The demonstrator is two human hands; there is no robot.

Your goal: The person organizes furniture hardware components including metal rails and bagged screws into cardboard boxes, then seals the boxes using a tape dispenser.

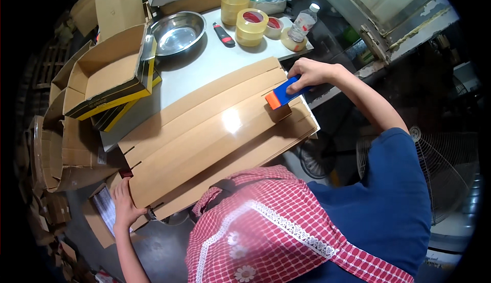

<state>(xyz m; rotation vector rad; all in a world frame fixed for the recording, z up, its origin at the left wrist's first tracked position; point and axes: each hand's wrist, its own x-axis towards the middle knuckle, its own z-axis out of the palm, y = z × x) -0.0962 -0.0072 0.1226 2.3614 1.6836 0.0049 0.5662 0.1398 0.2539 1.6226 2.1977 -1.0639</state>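
Note:
A flat, folded brown cardboard box (pixel 204 129) with slotted ends lies slantwise on the white table in front of me. My right hand (pixel 310 74), at its far right end, is closed round a blue tool (pixel 289 89) with an orange tip (pixel 273 100). The tip sits over the box near its right-hand slots. At the near left end my left hand (pixel 126 206) lies against the box's edge, thumb and fingers apart. A small dark red thing (pixel 125 172) shows by its fingertips; its kind is unclear. More cardboard lies beneath the top box.
A metal bowl (pixel 179 33), a red-and-black utility knife (pixel 224 35), stacked clear tape rolls (pixel 250 29) and a water bottle (pixel 303 23) stand along the table's far side. Open cartons (pixel 105 78) crowd the left. A wire-caged fan (pixel 440 170) is at the right.

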